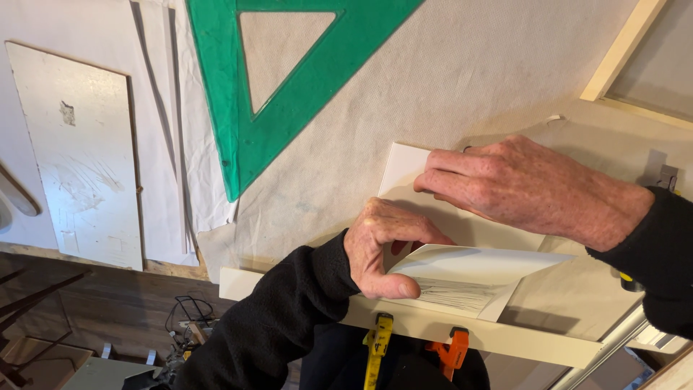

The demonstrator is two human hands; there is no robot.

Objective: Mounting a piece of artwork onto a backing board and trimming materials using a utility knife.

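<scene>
My left hand [381,244] pinches the edge of a white card sheet [469,278] with faint pencil shading, thumb on top and fingers curled under it. My right hand [516,184] lies flat, fingertips pressing a cream card [401,167] down on the canvas-covered table [404,87]. The lifted sheet overlaps the cream card between the two hands. Both arms wear black sleeves.
A large green transparent set square [289,115] lies on the canvas above the hands. A white painted board [79,155] lies at left. A cream strip [505,336] runs along the table edge, held by yellow [378,339] and orange [453,347] clamps. A pale wooden frame [621,50] sits top right.
</scene>
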